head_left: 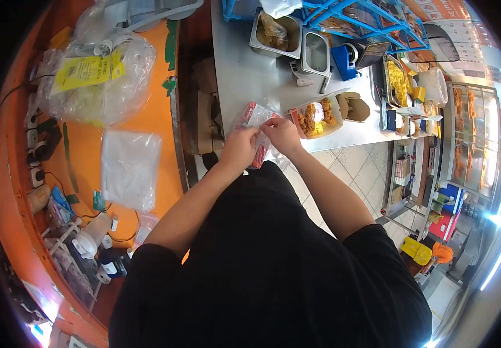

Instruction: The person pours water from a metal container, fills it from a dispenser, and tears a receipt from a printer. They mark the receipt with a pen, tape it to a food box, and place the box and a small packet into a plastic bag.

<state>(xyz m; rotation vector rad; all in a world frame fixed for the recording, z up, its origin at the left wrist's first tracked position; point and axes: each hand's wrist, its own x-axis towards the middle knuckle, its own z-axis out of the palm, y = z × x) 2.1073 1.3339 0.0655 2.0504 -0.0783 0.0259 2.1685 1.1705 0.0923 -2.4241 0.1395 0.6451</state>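
My left hand [239, 148] and my right hand [282, 135] are close together at the metal counter's near edge. Both have closed fingers on a clear plastic bag with red print [259, 153]; part of it is hidden behind the hands. Just right of my right hand, an open cardboard food box [333, 126] holds fried chicken pieces [305, 123], something yellow and a white round packet [318, 111]. Its brown flap [355, 108] lies folded out to the right.
Metal tubs [315, 53] and a blue rack [361, 23] stand at the back of the steel counter [233, 69]. On the left, an orange table [85, 153] bears a stack of clear bags [131, 168]. A glass warmer [472, 136] with fried chicken is far right.
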